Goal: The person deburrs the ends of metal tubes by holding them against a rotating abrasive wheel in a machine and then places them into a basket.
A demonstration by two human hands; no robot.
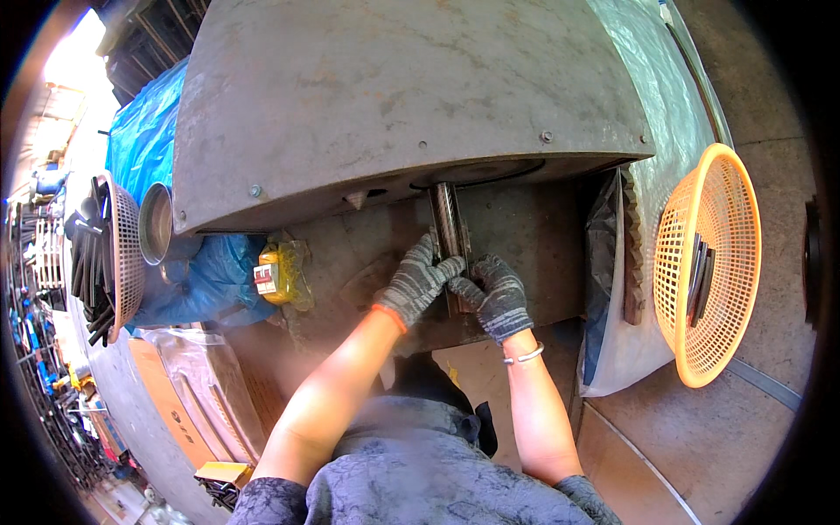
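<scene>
A shiny, dark metal bar (pixel 448 219) runs toward me from beneath a large grey metal cover (pixel 411 87). My left hand (pixel 418 278), in a grey striped knit glove with an orange cuff, is closed at the bar's left side, its thumb lying across the near part. On the bar's right, my right hand (pixel 496 299) wears a similar glove, fingers bent and thumb reaching toward the left thumb. Both hands meet over the near end of the bar. Whatever lies between the fingertips is hidden by the gloves. A metal bracelet (pixel 524 355) circles my right wrist.
At right stands an orange plastic basket (pixel 752 262) with several dark, slim pieces (pixel 700 280). A pale basket (pixel 128 254) full of dark-handled pieces (pixel 87 262) is at left, beside a metal pot (pixel 157 223). A yellow plastic packet (pixel 284 273) lies near blue sheeting (pixel 219 284).
</scene>
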